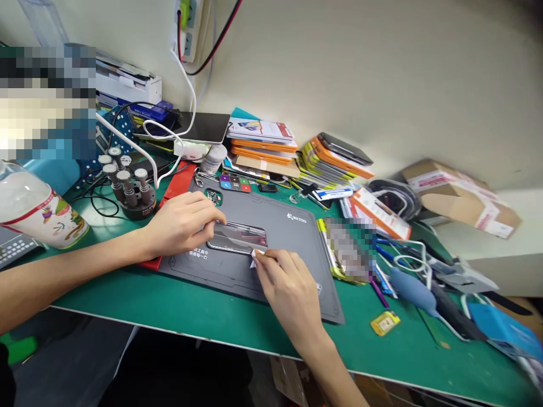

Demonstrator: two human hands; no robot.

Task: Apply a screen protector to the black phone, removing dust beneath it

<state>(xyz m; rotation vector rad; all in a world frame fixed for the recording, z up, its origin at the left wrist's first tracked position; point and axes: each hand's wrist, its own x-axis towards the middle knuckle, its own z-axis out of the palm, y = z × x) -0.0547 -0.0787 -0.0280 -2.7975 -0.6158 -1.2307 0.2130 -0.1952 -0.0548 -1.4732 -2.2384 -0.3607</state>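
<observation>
A smartphone (240, 236) with a dark, glossy, reflective face lies flat on a grey work mat (292, 243). My left hand (184, 223) is closed at the phone's left end, its index finger on the upper corner; the thumb is partly hidden. At the phone's lower right corner, my right hand (292, 288) pinches a small white wipe (254, 257) against the edge. Tiny screws lie in a round recess (213, 197) of the mat, just beyond my left hand.
A screwdriver stand (134, 198) and a patterned cup (51, 217) stand on the left. Stacked boxes (263, 141) line the wall. On the right lie a yellow-edged pack (328, 249), a yellow battery-like piece (385, 323), a blue blower bulb (412, 291) and tangled cables.
</observation>
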